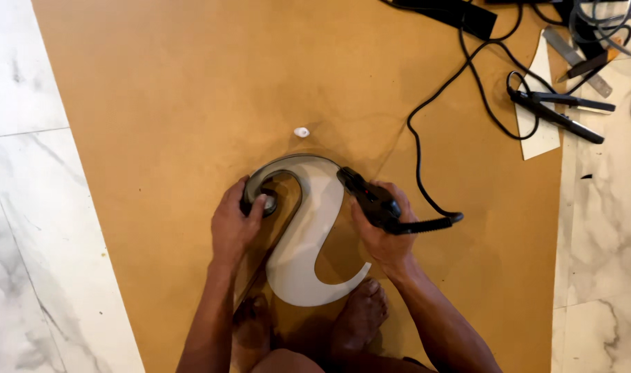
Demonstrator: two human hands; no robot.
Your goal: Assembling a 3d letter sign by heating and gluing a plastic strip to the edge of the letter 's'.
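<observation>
1. Your left hand (234,224) is closed on the dark end of the strip (277,168), pressing it at the cutout's curl.
2. Your right hand (383,231) is wrapped tight around the black tool (371,200), nose on the cutout's upper edge.
3. One white S-shaped cutout (305,255) lies flat on the brown board (157,103), between your hands, just above your foot (359,318).
4. One small white cap (301,132) sits apart, above the cutout.
5. One cord (426,117) runs from the tool to the top right.
6. One second black tool (557,110) lies top right.
</observation>
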